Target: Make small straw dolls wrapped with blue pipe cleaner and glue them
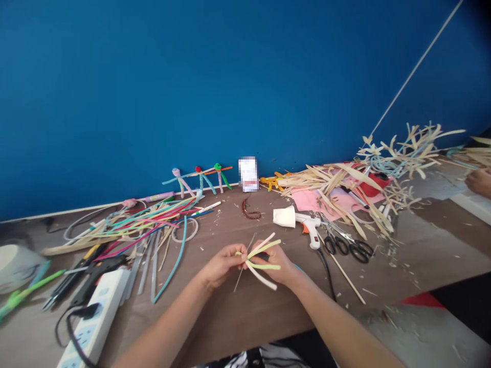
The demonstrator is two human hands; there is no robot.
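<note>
Brown tabletop (pixel 245 317) | left hand (pixel 221 265), right hand (pixel 274 263) | both grips pinching flat cream-green strips (pixel 264 260)

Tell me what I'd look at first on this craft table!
The three pipe-cleaner figures stand out first, lined up against the blue wall. Next come the bright heap of pipe cleaners on the left and the dried leaf strips on the right. In the middle, the left hand and right hand grip pale green and white strips.

the person's two hands (pixel 224 265) — three pipe-cleaner figures (pixel 201 179)
</note>
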